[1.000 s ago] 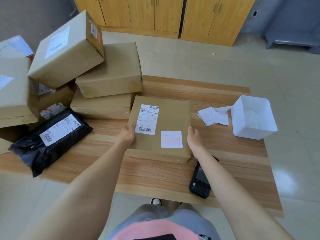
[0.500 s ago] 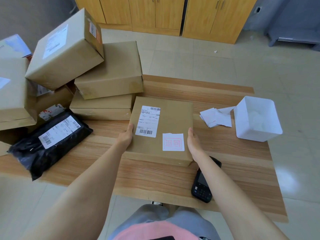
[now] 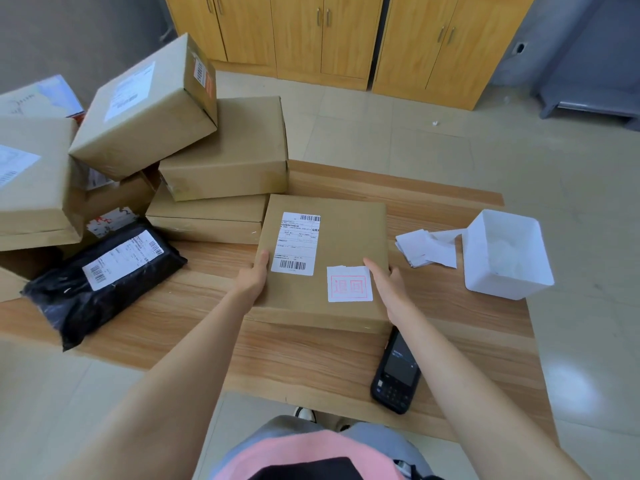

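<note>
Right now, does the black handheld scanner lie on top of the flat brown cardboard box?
No, the black handheld scanner lies on the wooden table, beside the flat brown cardboard box.

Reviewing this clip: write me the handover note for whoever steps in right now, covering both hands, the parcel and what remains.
Left hand grips the flat box at its left edge, thumb on top. Right hand grips its right edge, thumb on top too.
The flat box appears to lie on the table, beside the stack of boxes; the scanner lies by its near right corner.
Done: shipping label and red-stamped sticker sit on its top.
Left: probably lift it and sort it away; where to is not shown.
</note>
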### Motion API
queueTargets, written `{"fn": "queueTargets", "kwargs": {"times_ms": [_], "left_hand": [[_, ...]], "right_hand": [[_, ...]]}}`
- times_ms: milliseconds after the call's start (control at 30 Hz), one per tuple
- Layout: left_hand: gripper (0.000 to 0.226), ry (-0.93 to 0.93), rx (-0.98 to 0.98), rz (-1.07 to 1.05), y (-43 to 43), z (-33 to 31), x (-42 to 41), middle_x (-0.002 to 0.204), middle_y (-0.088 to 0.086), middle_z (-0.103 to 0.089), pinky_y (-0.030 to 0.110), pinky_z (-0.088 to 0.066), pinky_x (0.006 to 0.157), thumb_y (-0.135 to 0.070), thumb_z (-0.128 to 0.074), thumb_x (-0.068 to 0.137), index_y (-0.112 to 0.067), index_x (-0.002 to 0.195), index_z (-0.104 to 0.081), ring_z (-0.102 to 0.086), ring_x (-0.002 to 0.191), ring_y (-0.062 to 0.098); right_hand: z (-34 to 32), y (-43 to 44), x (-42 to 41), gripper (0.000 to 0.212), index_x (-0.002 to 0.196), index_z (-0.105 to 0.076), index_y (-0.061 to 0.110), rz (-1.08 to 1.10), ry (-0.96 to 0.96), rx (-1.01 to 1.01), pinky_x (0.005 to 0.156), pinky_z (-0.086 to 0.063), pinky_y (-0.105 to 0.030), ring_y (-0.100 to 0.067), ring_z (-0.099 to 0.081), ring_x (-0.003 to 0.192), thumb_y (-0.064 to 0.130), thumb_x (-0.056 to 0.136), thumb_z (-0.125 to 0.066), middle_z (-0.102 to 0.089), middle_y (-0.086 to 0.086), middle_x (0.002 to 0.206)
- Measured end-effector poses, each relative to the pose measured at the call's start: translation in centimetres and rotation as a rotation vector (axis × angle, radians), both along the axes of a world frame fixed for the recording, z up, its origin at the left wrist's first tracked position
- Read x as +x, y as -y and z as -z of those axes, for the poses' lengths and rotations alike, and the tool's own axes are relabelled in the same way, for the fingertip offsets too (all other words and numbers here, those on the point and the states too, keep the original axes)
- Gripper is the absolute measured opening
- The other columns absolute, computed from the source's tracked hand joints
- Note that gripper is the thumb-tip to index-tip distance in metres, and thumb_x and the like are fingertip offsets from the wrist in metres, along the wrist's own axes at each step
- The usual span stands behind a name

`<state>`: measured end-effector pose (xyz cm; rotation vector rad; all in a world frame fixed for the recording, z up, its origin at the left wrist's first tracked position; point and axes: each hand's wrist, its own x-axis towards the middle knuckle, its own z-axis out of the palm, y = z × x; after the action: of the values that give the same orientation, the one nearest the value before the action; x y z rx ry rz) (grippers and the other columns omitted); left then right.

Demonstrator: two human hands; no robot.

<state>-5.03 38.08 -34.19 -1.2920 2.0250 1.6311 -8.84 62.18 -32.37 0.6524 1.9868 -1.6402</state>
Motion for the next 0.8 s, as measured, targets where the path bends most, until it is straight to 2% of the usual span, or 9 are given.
{"fn": "queueTargets", "kwargs": {"times_ms": [167,267,367,500,600,700,767,800], "left_hand": [[0.076,-0.060,-0.011,-0.025,-1.4,-1.8,0.8,0.137,0.012,-0.050,0.040,-0.040,0.103,-0.062,-0.043,0.090,-0.006,0.141,-0.041,-0.049,0.123,0.031],[0.073,-0.134,-0.018,-0.054,-2.3,-3.3,1.5,0.136,0.011,-0.052,0.036,-0.042,0.097,-0.059,-0.048,0.090,-0.007,0.140,-0.042,-0.051,0.120,0.029],[0.069,-0.202,-0.025,-0.072,-3.1,-5.2,2.6,0.132,0.008,-0.054,0.034,-0.043,0.091,-0.057,-0.054,0.088,-0.009,0.137,-0.046,-0.054,0.115,0.026],[0.070,-0.245,0.010,-0.114,-4.0,-7.0,4.8,0.127,0.003,-0.055,0.033,-0.046,0.087,-0.062,-0.056,0.084,-0.011,0.132,-0.045,-0.056,0.110,0.022],[0.072,-0.261,0.029,-0.150,-4.7,-8.2,6.7,0.124,0.001,-0.056,0.036,-0.049,0.087,-0.066,-0.055,0.082,-0.014,0.130,-0.042,-0.058,0.106,0.020],[0.069,-0.277,0.018,-0.214,-5.4,-9.2,8.6,0.120,0.001,-0.057,0.033,-0.049,0.082,-0.065,-0.054,0.083,-0.016,0.130,-0.040,-0.059,0.101,0.016],[0.063,-0.294,0.006,-0.273,-5.7,-9.9,10.0,0.116,-0.001,-0.058,0.028,-0.047,0.073,-0.063,-0.054,0.085,-0.017,0.126,-0.040,-0.058,0.096,0.011],[0.061,-0.301,-0.005,-0.301,-5.7,-10.2,10.9,0.113,-0.003,-0.058,0.026,-0.045,0.070,-0.063,-0.054,0.085,-0.017,0.124,-0.040,-0.058,0.093,0.009]], "right_hand": [[-2.1,-1.7,-0.5,0.086,0.149,-0.025,0.016,-0.069,-0.047,-0.004,0.108,-0.034,-0.041,-0.020,-0.042,0.132,0.054,0.082,-0.063,-0.044,0.000,0.145],[-3.4,-2.5,-0.7,0.074,0.146,-0.031,0.017,-0.091,-0.090,-0.031,0.097,-0.035,-0.033,-0.017,-0.046,0.123,0.047,0.086,-0.063,-0.050,0.002,0.139],[-4.7,-3.6,-0.8,0.075,0.145,-0.030,0.020,-0.120,-0.114,-0.064,0.097,-0.039,-0.035,-0.017,-0.048,0.120,0.048,0.085,-0.066,-0.051,0.004,0.136],[-6.0,-4.7,-0.7,0.071,0.141,-0.033,0.024,-0.175,-0.139,-0.125,0.086,-0.044,-0.033,-0.017,-0.054,0.109,0.048,0.083,-0.067,-0.057,0.004,0.126],[-6.0,-5.1,-0.7,0.077,0.139,-0.036,0.026,-0.244,-0.171,-0.122,0.097,-0.043,-0.036,-0.016,-0.053,0.114,0.057,0.077,-0.069,-0.057,0.007,0.126],[-6.5,-4.7,-0.3,0.085,0.132,-0.045,0.030,-0.319,-0.208,-0.112,0.102,-0.044,-0.039,-0.014,-0.056,0.113,0.070,0.061,-0.069,-0.061,0.011,0.122],[-6.8,-4.0,0.1,0.074,0.132,-0.045,0.026,-0.369,-0.205,-0.132,0.099,-0.045,-0.036,-0.012,-0.057,0.109,0.063,0.073,-0.068,-0.061,0.010,0.118],[-6.9,-3.6,0.2,0.062,0.129,-0.046,0.024,-0.391,-0.207,-0.151,0.090,-0.048,-0.030,-0.009,-0.059,0.101,0.057,0.080,-0.066,-0.062,0.011,0.111]]}}
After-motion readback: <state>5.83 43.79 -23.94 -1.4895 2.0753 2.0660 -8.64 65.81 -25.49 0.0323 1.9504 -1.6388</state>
